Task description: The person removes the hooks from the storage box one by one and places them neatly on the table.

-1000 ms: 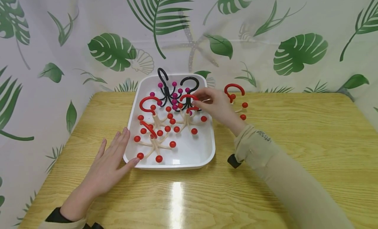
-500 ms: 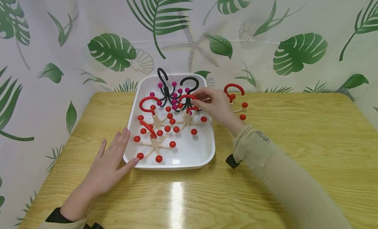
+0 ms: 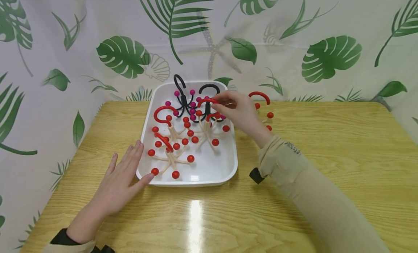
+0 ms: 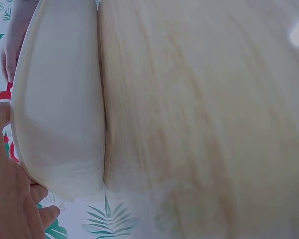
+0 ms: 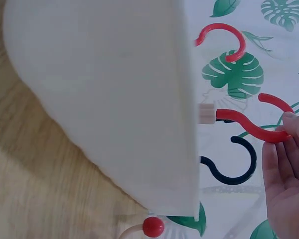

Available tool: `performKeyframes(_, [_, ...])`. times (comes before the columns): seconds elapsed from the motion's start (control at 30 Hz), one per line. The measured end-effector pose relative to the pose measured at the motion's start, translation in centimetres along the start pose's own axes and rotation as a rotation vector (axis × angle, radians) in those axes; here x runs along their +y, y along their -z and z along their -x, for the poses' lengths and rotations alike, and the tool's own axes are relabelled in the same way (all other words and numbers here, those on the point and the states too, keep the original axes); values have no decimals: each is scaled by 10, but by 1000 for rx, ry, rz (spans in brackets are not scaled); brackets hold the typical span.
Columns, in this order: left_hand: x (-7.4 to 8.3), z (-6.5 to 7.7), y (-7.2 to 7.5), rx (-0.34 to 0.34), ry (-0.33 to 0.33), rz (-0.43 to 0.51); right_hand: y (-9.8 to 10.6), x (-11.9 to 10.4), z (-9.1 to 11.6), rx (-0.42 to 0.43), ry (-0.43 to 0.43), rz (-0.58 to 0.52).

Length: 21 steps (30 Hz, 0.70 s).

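In the head view a white tray (image 3: pixel 209 182) holds several head massagers with hooked handles and ball-tipped prongs. My right hand (image 3: pixel 240 113) pinches the red hook of a beige-pronged massager (image 3: pixel 206 129) at the tray's right side. The right wrist view shows thumb and fingers on that red hook (image 5: pixel 249 127). My left hand (image 3: pixel 121 184) lies with straight fingers along the tray's left side, its thumb at the front left rim. Two more red-hooked massagers, one behind (image 3: pixel 164 113) and one in front (image 3: pixel 171 156), sit at the left in the tray.
Two black massagers with pink balls (image 3: pixel 183 100) stand at the tray's back. Another red-hooked massager (image 3: pixel 260 96) is on the wooden table (image 3: pixel 310 144) right of the tray, partly hidden by my right hand. A leaf-patterned cloth (image 3: pixel 277 46) hangs behind.
My right hand has risen slightly with the red-hooked massager, whose prongs have shifted and lifted a little. The left hand and the tray have stayed in place.
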<state>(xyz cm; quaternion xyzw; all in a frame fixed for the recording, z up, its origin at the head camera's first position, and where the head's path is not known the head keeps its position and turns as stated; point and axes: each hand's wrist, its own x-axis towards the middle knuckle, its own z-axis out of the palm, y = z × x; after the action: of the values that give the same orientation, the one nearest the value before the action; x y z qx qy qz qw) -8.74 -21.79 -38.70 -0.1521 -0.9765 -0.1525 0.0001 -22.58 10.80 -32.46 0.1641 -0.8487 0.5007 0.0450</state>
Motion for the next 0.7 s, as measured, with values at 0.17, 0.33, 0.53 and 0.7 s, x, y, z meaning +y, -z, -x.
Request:
performKeyframes(0.17, [0,0,-1,0,2,-2,3,-6,0,13,3,-8])
performKeyframes(0.33, [0,-2,0,-11,18,-4,7,-11,1,39,49,-9])
performKeyframes(0.53, [0,0,-1,-7,12,7,13,-18,3,59,108,-25])
performKeyframes(0.7, [0,0,-1,-7,8,10,19,-27,5,76,107,-52])
